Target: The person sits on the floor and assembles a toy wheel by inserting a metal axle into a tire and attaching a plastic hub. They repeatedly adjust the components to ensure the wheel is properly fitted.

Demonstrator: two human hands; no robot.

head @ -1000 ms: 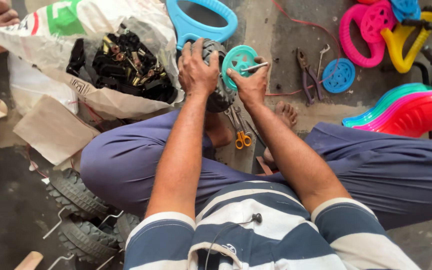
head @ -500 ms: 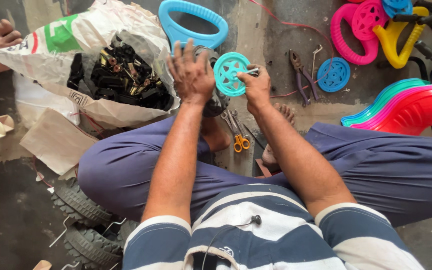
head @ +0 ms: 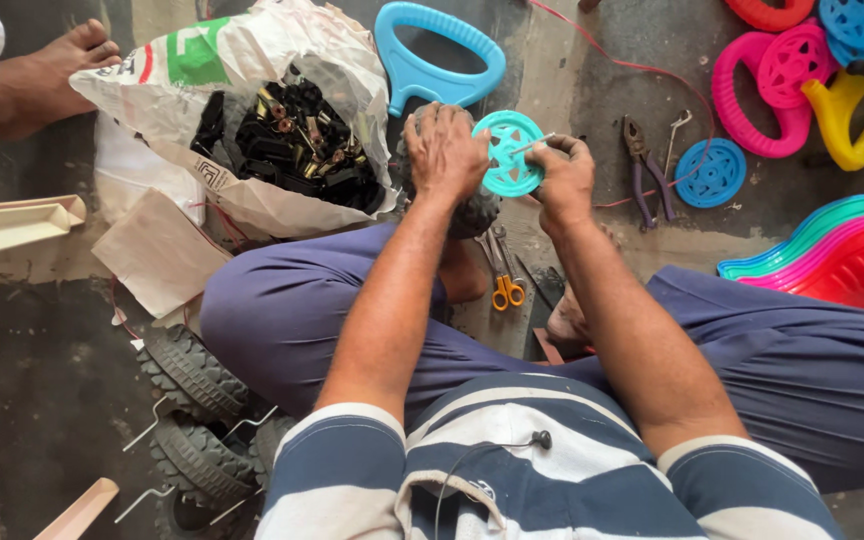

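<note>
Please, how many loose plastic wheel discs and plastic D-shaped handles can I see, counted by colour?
Teal wheel disc, gripped by the left hand and right hand: 1
Blue wheel discs: 2
Pink wheel disc: 1
Blue handle: 1
Pink handle: 1
Yellow handle: 1
Total: 7

Teal wheel disc (head: 508,152). Blue handle (head: 435,57), blue wheel disc (head: 711,173). Pink handle (head: 744,103); yellow handle (head: 848,122). Black tyres (head: 195,420) with grey axles. Orange-handled scissors (head: 505,283). White sack (head: 252,80), green and red print, black parts (head: 287,140) inside. Navy-and-white striped shirt (head: 542,470); purple-blue trousers (head: 812,370).
</note>
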